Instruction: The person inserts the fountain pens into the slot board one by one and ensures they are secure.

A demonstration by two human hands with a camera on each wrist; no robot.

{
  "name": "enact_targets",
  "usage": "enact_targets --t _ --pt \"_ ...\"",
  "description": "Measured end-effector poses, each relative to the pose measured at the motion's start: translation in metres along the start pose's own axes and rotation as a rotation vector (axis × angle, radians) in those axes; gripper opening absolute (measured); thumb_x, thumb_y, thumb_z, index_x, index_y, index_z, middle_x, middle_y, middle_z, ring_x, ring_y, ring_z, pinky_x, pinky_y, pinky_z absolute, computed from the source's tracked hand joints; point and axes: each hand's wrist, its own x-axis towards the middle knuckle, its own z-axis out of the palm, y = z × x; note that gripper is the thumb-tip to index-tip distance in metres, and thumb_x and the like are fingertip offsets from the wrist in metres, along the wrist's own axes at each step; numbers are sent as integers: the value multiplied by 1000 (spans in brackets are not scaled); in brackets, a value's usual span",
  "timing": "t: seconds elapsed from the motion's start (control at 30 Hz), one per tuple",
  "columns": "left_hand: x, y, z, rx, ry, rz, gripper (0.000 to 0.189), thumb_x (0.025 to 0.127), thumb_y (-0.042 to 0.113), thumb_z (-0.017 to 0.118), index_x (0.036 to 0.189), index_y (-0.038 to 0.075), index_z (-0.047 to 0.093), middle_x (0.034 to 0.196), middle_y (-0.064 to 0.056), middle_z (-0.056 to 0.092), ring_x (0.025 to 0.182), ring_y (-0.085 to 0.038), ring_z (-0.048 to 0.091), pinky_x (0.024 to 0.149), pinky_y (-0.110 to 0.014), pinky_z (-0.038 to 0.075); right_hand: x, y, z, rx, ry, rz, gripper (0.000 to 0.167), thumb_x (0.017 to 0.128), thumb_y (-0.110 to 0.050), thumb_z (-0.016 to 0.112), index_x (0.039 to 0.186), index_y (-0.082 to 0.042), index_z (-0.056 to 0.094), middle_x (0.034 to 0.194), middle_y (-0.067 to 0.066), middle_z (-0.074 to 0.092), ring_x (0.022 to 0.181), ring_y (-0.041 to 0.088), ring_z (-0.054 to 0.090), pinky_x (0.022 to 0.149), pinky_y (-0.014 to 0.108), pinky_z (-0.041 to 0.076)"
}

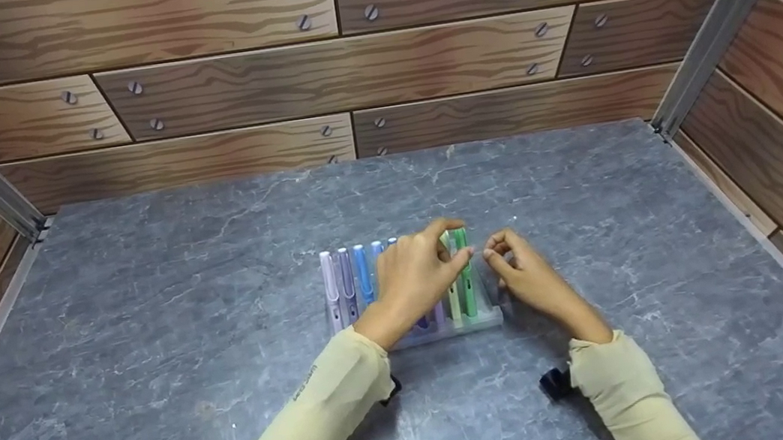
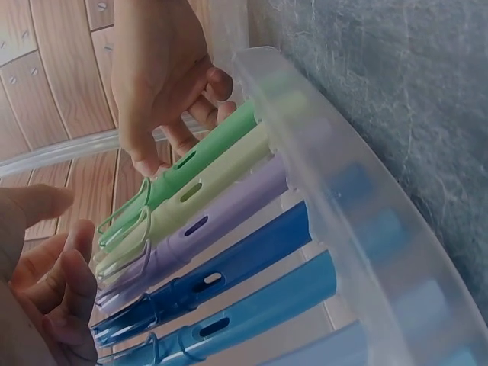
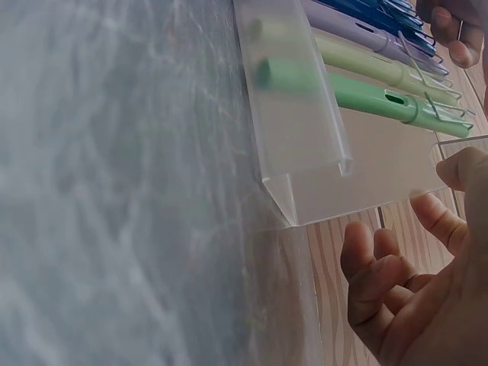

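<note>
A clear pen stand (image 1: 489, 321) holds a slanted row of fountain pens, running from pale lilac (image 1: 330, 281) at the left to green (image 1: 467, 282) at the right. Reaching over the row, my left hand (image 1: 409, 270) has its index finger and thumb spread beside the tops of the right-hand pens. It holds nothing and covers several pens in the head view. Just right of the stand is my right hand (image 1: 528, 278), fingers loosely bent with nothing in them. In the right wrist view its thumb and fingers (image 3: 438, 217) are close to the stand's side edge; contact is unclear.
The stand rests on a grey marbled tabletop (image 1: 183, 300). Wood-patterned panels (image 1: 342, 75) rise behind and at both sides, with metal posts (image 1: 713, 18) in the corners. A black wrist device (image 1: 555, 383) sits by the right sleeve.
</note>
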Motion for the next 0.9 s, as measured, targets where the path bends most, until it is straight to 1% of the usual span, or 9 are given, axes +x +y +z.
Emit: enact_targets --t 0.13,0.33,0.57,0.83,0.9 --pt "-3 -3 -1 -18 4 16 31 87 38 69 115 25 68 63 8 66 44 -1 42 39 -17 27 -1 0 0 1 -6 7 16 101 -18 47 110 -4 47 104 15 52 66 18 54 59 24 45" --pt "-7 -6 -7 -72 10 44 31 87 38 69 115 22 68 62 8 65 44 1 39 40 -16 28 -1 1 0 -6 -7 8 17 102 -21 47 110 -6 47 105 15 52 66 18 54 59 25 45" --pt "-12 -11 -16 -96 32 43 30 86 38 70 112 23 70 64 8 66 44 0 39 41 -17 29 0 1 0 2 0 -1 17 101 -21 48 109 -5 48 103 14 52 65 19 54 57 24 44" --pt "-16 -17 -24 -121 60 46 32 84 38 72 111 21 70 65 6 67 49 0 46 45 -17 35 1 1 1 17 14 -6 14 100 -16 50 108 -5 50 101 14 54 65 20 54 55 22 44" --pt "-17 -20 -25 -120 64 41 31 85 39 72 111 22 70 65 7 66 49 0 45 45 -17 34 1 1 1 12 19 -12 14 100 -16 50 108 -4 50 101 14 55 65 19 55 55 22 44"
